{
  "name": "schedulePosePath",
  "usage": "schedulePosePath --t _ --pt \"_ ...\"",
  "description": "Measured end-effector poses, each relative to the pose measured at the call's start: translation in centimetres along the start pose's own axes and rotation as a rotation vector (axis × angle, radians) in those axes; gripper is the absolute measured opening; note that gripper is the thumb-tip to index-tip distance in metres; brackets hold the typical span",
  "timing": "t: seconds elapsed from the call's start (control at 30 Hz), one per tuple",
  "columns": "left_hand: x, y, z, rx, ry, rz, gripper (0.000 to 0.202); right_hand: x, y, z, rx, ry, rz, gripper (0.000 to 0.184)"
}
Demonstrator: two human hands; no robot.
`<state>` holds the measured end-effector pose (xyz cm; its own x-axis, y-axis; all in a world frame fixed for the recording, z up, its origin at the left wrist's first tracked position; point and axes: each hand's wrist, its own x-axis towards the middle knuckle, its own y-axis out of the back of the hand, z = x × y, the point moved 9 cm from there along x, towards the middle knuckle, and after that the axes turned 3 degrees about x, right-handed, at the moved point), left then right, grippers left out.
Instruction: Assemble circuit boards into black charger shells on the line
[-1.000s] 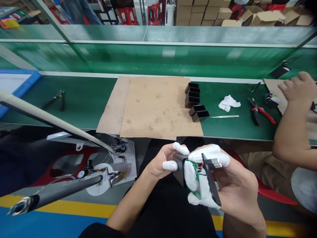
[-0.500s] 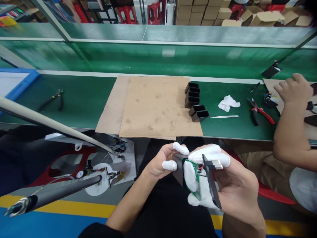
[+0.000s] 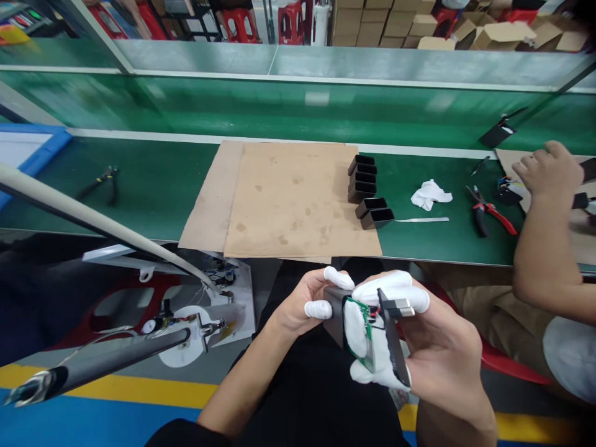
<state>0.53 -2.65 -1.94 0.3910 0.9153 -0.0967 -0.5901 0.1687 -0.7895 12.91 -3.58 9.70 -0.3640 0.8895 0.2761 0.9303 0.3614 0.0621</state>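
Observation:
Over my lap, my left hand [image 3: 298, 304] grips a black plastic case [image 3: 336, 316], its fingertips in white finger cots. White cots also cover the fingers of my right hand [image 3: 437, 335], which closes on a green circuit board [image 3: 367, 335] and a black end cover [image 3: 393, 338]. A white pad [image 3: 356, 329] lies against the board, and red wires show near the cover. A metal plug [image 3: 401, 307] sticks out of the cover. The board's left end is inside the case mouth, while the cover stands apart from it.
Several empty black cases [image 3: 362, 180] stand along the right edge of the cardboard sheet [image 3: 288, 198]. Beyond them are a white cloth [image 3: 431, 195], a thin white strip [image 3: 423, 219] and red-black pliers [image 3: 488, 211]. A co-worker's arm [image 3: 544, 230] is at right; a pole [image 3: 107, 226] crosses the left.
My right hand has shifted slightly left, bringing the board and cover a little closer to the case. At the right, the black device held by the co-worker has moved left and down.

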Motion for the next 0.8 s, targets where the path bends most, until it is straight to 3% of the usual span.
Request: schedulePosePath --t 0.53,0.8 --pt "-0.3 1.0 -0.5 -0.018 0.021 0.02 0.051 1.0 -0.7 0.3 -0.074 0.012 -0.045 0.065" --pt "-0.8 2.7 -3.0 -0.02 0.042 0.071 0.055 2.1 -0.4 0.0 -0.078 0.028 -0.047 0.077"
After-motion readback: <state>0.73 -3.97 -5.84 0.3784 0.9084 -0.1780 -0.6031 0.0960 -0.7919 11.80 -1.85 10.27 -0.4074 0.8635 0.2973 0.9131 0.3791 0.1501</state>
